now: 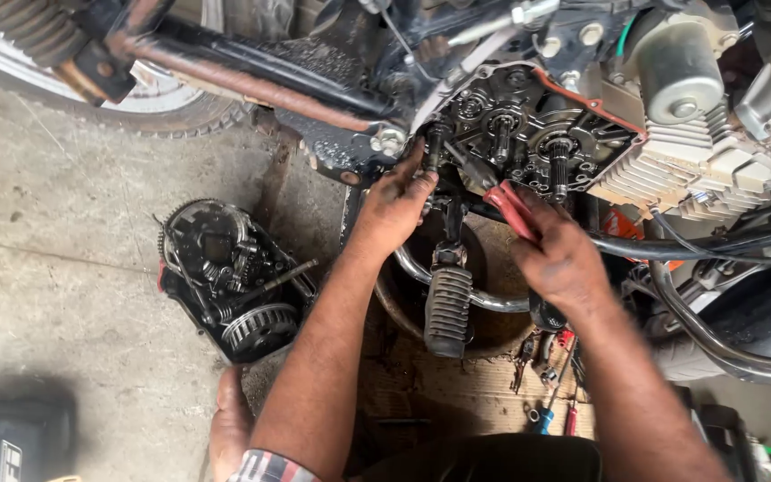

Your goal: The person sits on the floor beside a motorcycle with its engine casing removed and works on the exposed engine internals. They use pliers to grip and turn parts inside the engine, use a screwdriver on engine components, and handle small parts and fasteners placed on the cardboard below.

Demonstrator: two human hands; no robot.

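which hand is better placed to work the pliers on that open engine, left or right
Probably the right hand: it already grips the red-handled pliers, their nose at the open engine case. The left hand is occupied, its fingers on a dark shaft.

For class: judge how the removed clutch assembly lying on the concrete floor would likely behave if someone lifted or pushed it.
The clutch assembly looks like solid metal gears, so probably heavy for its size and stiff. Its dark, oily look suggests a slippery grip. Lying flat on the concrete floor, it would likely scrape rather than roll.
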